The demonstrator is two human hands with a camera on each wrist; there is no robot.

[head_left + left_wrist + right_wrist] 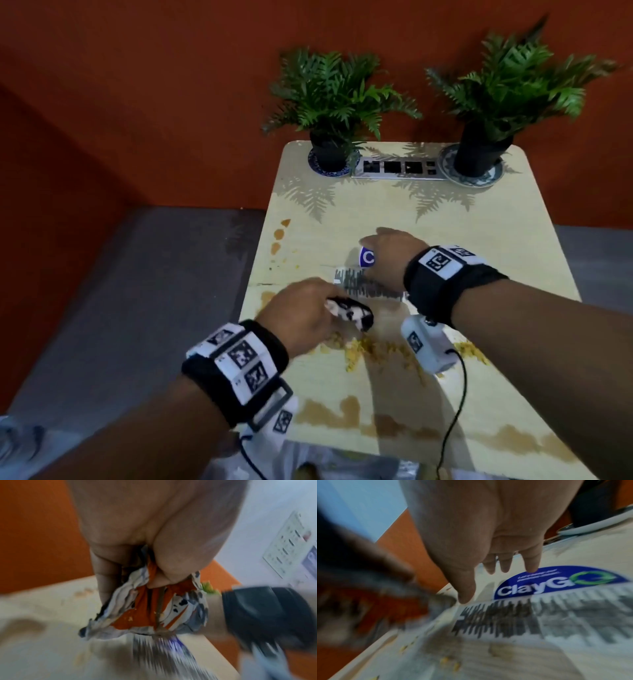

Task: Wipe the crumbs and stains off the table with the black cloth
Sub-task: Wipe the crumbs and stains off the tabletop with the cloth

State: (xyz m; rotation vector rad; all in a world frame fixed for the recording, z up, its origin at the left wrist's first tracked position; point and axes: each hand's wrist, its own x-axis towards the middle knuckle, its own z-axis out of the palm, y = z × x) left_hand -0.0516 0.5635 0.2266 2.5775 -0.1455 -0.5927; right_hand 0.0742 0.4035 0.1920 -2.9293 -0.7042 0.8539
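My left hand (308,313) grips a crumpled wrapper (351,312), white with black spots and an orange inside (145,609), just above the pale table (445,222) near its left edge. My right hand (385,251) lies further in with straight fingers (505,565); its fingertips touch the table at a blue ClayGo sticker (556,582). A sheet with a black printed pattern (363,286) lies flat under that hand. Yellow crumbs (376,349) are strewn below both hands. Brown stains (329,414) run along the near edge. No black cloth shows in any view.
Orange drops (279,234) dot the table's left edge. Two potted ferns (329,102) (507,85) stand on saucers at the far edge with a socket strip (399,168) between them. An orange wall is behind, grey floor to the left.
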